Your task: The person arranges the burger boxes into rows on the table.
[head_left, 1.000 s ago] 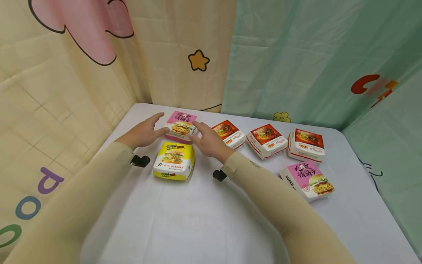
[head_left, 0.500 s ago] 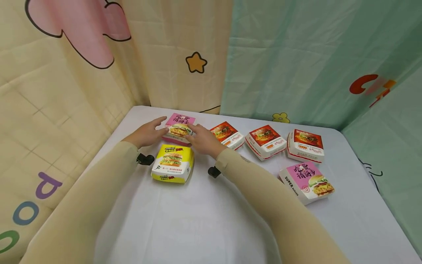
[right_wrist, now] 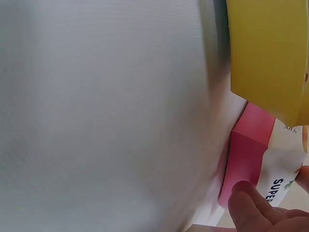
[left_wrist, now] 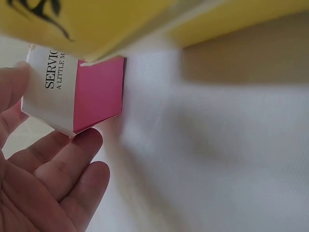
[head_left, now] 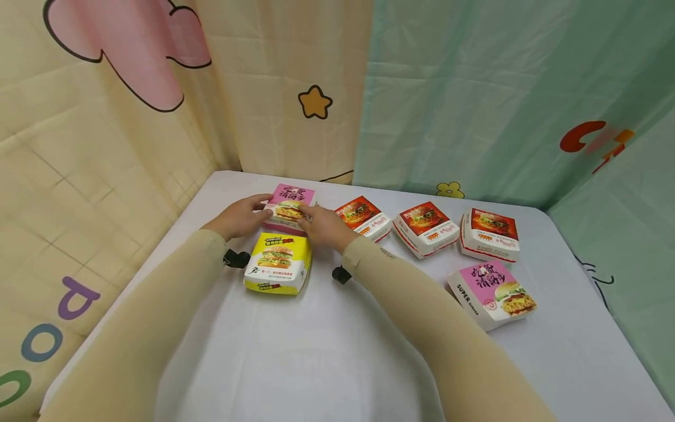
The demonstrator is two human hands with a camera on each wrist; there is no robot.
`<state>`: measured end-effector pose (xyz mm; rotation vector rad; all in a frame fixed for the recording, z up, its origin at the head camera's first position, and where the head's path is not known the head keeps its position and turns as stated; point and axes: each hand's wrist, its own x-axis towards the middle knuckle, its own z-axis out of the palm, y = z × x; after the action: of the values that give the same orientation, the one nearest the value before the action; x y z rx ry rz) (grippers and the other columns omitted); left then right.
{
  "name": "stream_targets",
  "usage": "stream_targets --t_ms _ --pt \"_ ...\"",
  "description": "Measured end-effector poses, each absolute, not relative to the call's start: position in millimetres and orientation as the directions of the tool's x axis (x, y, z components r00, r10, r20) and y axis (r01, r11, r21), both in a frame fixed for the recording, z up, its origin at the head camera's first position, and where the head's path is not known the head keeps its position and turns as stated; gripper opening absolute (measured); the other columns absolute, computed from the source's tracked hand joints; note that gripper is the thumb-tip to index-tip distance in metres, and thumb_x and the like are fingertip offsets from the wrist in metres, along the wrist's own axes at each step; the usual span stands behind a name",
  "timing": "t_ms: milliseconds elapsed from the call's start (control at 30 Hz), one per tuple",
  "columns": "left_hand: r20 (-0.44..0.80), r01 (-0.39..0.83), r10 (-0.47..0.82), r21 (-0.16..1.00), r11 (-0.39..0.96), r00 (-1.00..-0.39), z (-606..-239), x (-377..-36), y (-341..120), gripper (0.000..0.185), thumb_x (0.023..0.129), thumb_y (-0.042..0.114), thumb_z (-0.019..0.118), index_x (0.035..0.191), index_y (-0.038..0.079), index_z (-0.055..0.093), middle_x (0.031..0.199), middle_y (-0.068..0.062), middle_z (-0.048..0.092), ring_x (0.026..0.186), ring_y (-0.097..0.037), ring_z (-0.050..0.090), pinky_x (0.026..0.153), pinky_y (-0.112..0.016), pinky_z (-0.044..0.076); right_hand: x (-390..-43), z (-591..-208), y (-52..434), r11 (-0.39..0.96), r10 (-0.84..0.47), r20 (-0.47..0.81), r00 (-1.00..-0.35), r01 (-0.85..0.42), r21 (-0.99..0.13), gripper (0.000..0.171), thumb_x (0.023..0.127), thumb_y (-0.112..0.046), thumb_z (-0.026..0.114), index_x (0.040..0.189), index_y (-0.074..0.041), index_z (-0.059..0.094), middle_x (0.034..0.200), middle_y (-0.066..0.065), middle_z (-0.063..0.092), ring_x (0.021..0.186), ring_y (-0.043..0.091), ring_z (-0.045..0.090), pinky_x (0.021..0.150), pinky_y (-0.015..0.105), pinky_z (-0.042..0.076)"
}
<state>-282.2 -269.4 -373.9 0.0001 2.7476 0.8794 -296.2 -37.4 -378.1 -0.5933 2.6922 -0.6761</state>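
Note:
A pink and white burger box (head_left: 291,194) with a burger picture sits at the far left of the table in the head view. My left hand (head_left: 239,218) grips its left side, thumb near the front corner; in the left wrist view its fingers touch the box's pink lower edge (left_wrist: 99,92). My right hand (head_left: 326,227) holds the opposite side, with a fingertip on the pink side wall (right_wrist: 244,159) in the right wrist view. Directly in front of it is a yellow and white burger box (head_left: 278,264), between my wrists and untouched by my fingers.
To the right stand three red-topped burger boxes (head_left: 361,214), (head_left: 426,223), (head_left: 489,228) in a row. Another pink burger box (head_left: 491,293) lies nearer at the right. A white cloth (head_left: 295,363) covers the table, and printed curtains (head_left: 290,70) hang behind it.
Both hands have closed in on the pink box from either side, and their fingers now touch it. The boxes have stayed in place; the view has shifted slightly.

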Motion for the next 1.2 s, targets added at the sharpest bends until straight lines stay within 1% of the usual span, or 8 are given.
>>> stream_targets --t_ms 200,333,500,767,1200 --pt "-0.242 -0.103 0.054 0.59 0.801 -0.969 -376.5 -282.8 -266.7 0.067 0.108 0.048 0.054 0.167 0.026 0.031 0.166 -0.02 0.041 0.151 -0.046 0.038 0.12 -0.068 0.035 -297.4 -379.8 -36.4 0.812 -0.45 -0.184 -0.874 -0.315 -0.492 0.059 0.111 -0.042 0.049 0.167 -0.027 0.033 0.169 0.009 0.04 0.159 0.03 0.033 0.13 0.047 0.029" --pt "-0.242 -0.106 0.052 0.595 0.796 -0.969 -376.1 -283.2 -265.6 0.067 0.107 0.048 0.055 0.166 0.026 0.032 0.165 -0.02 0.042 0.151 -0.045 0.039 0.12 -0.067 0.036 -297.3 -379.8 -35.9 0.81 -0.444 -0.182 -0.878 -0.306 -0.501 0.059 0.111 -0.041 0.05 0.166 -0.026 0.034 0.169 0.007 0.04 0.16 0.029 0.032 0.13 0.047 0.028" --pt "-0.258 -0.097 0.066 0.569 0.817 -0.964 -374.0 -282.6 -266.1 0.067 0.108 0.048 0.052 0.167 0.027 0.029 0.166 -0.019 0.041 0.151 -0.046 0.038 0.119 -0.069 0.036 -297.3 -379.0 -34.6 0.804 -0.445 -0.178 -0.878 -0.304 -0.511 0.061 0.111 -0.041 0.05 0.167 -0.024 0.033 0.169 0.008 0.04 0.159 0.029 0.033 0.13 0.048 0.028" --pt "-0.273 -0.089 0.081 0.557 0.826 -0.959 -370.9 -282.3 -266.9 0.065 0.109 0.044 0.053 0.167 0.027 0.029 0.165 -0.019 0.042 0.151 -0.045 0.038 0.119 -0.069 0.036 -297.7 -378.4 -33.9 0.81 -0.458 -0.168 -0.873 -0.332 -0.483 0.063 0.111 -0.041 0.05 0.168 -0.022 0.03 0.169 0.009 0.039 0.158 0.03 0.035 0.13 0.047 0.029" --pt "-0.281 -0.091 0.082 0.552 0.829 -0.956 -373.5 -283.8 -268.4 0.066 0.109 0.046 0.053 0.167 0.028 0.029 0.166 -0.018 0.042 0.152 -0.046 0.037 0.12 -0.07 0.034 -298.7 -385.7 -34.8 0.801 -0.441 -0.148 -0.885 -0.314 -0.509 0.064 0.11 -0.04 0.054 0.167 -0.023 0.032 0.167 0.008 0.043 0.156 0.028 0.04 0.128 0.047 0.033"
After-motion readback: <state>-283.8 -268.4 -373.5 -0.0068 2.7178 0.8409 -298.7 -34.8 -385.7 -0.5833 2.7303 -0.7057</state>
